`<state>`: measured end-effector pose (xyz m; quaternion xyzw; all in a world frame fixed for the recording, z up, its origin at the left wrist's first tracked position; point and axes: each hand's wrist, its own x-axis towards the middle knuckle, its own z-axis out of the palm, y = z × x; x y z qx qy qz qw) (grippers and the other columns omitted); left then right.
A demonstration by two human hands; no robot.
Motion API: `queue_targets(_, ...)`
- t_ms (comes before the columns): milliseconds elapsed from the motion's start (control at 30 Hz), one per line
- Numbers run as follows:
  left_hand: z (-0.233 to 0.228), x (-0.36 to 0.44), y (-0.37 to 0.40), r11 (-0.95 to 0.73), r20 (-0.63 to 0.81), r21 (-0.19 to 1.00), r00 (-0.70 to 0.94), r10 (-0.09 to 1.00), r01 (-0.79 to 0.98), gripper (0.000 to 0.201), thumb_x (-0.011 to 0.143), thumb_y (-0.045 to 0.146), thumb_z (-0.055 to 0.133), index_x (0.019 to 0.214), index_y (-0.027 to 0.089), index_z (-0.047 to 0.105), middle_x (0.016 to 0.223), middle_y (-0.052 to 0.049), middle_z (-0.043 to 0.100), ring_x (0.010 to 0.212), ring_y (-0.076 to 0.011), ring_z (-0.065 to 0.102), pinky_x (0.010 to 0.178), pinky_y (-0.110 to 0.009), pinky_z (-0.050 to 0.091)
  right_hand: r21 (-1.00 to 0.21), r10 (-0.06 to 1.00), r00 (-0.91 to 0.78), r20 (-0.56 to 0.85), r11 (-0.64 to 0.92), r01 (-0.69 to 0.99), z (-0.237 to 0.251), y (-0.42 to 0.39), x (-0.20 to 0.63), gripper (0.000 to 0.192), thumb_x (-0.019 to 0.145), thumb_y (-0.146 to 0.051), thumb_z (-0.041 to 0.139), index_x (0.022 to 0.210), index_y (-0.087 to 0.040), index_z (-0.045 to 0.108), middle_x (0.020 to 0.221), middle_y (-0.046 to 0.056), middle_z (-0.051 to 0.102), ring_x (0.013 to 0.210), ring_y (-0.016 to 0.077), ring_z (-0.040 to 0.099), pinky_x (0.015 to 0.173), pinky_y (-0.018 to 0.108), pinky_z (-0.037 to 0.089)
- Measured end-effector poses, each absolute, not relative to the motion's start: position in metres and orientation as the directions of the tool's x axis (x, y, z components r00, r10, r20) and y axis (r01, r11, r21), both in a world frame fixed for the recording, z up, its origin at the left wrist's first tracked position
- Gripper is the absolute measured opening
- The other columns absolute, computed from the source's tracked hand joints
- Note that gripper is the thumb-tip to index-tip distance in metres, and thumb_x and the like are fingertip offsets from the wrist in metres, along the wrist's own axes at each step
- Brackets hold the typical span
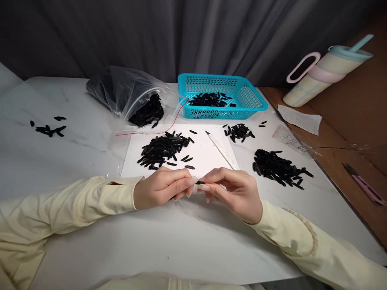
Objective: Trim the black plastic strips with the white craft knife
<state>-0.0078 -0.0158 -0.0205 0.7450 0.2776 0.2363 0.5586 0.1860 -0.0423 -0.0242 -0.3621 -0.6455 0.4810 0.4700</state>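
My left hand (163, 187) and my right hand (234, 192) meet at the fingertips over the near edge of a white sheet (208, 155). Between them they pinch one small black piece (200, 182). My right hand also grips a slim white craft knife (222, 151), whose blade end points away toward the basket. A heap of black pieces (165, 149) lies on the sheet just beyond my left hand. A second heap (278, 167) lies on the table to the right of my right hand.
A turquoise basket (250, 98) with some black pieces stands at the back. A clear bag (130, 96) of pieces lies left of it. Small groups of pieces lie at far left (48, 129) and near the basket (238, 132). A tumbler (326, 72) and a pink cutter (364, 185) lie on the brown surface at right.
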Motion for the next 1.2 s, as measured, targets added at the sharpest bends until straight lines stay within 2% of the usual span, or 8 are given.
queue_targets(233,-0.0163,-0.0057,-0.0168,0.107,-0.163,0.987,0.732,0.661,0.122,0.038,0.092,0.041,0.033,0.068,0.015,0.047,0.047,0.007,0.039,0.036,-0.0035,0.03,0.034,-0.016,0.025,-0.953,0.916,-0.292,0.275,0.301,0.046,-0.0246,-0.0417,0.1861,0.004,0.075,-0.01,0.067,0.072,-0.012,0.065,0.06,0.003,0.065,0.043,0.0106,0.059,0.043,0.022,0.049)
queue_targets(400,-0.0162,-0.0045,-0.0172,0.242,-0.199,0.969,0.748,0.633,0.053,0.036,0.092,0.041,0.034,0.069,0.015,0.046,0.047,0.008,0.037,0.035,-0.0027,0.027,0.033,-0.015,0.022,-0.934,0.902,-0.289,0.319,0.351,0.063,-0.0256,-0.0424,0.1868,0.003,0.075,-0.009,0.066,0.075,-0.012,0.066,0.064,0.004,0.066,0.044,0.0104,0.059,0.043,0.022,0.049)
queue_targets(600,-0.0178,-0.0055,-0.014,0.252,-0.178,0.967,0.801,0.571,0.035,0.035,0.093,0.041,0.033,0.072,0.015,0.045,0.049,0.007,0.037,0.035,-0.0031,0.028,0.032,-0.015,0.024,-0.904,0.884,-0.289,0.367,0.412,0.112,-0.0259,-0.0437,0.1879,0.006,0.076,-0.009,0.065,0.077,-0.015,0.067,0.067,0.003,0.068,0.044,0.0111,0.06,0.045,0.024,0.051)
queue_targets(867,-0.0185,-0.0055,-0.0131,0.238,-0.155,0.971,0.802,0.577,0.016,0.033,0.092,0.041,0.036,0.074,0.015,0.047,0.048,0.007,0.037,0.035,-0.0036,0.029,0.032,-0.015,0.024,-0.875,0.865,-0.274,0.42,0.466,0.13,-0.0254,-0.0438,0.1884,0.015,0.075,-0.003,0.061,0.077,-0.016,0.068,0.068,0.004,0.069,0.043,0.0115,0.06,0.043,0.024,0.052)
queue_targets(1033,-0.0174,-0.0043,-0.0161,0.252,-0.156,0.968,0.765,0.625,-0.008,0.032,0.092,0.036,0.036,0.072,0.015,0.047,0.046,0.008,0.035,0.034,-0.0027,0.026,0.032,-0.015,0.022,-0.883,0.87,-0.275,0.408,0.453,0.122,-0.0261,-0.0431,0.1879,0.013,0.075,-0.004,0.062,0.077,-0.016,0.068,0.07,0.004,0.069,0.044,0.0118,0.06,0.043,0.024,0.052)
queue_targets(1200,-0.0174,-0.0053,-0.0146,0.228,-0.162,0.973,0.784,0.599,0.027,0.033,0.093,0.036,0.034,0.072,0.015,0.047,0.046,0.008,0.036,0.034,-0.0031,0.027,0.032,-0.015,0.024,-0.89,0.876,-0.287,0.387,0.436,0.132,-0.0276,-0.0427,0.1887,0.008,0.076,-0.009,0.064,0.077,-0.016,0.067,0.07,0.004,0.07,0.045,0.0118,0.06,0.045,0.024,0.052)
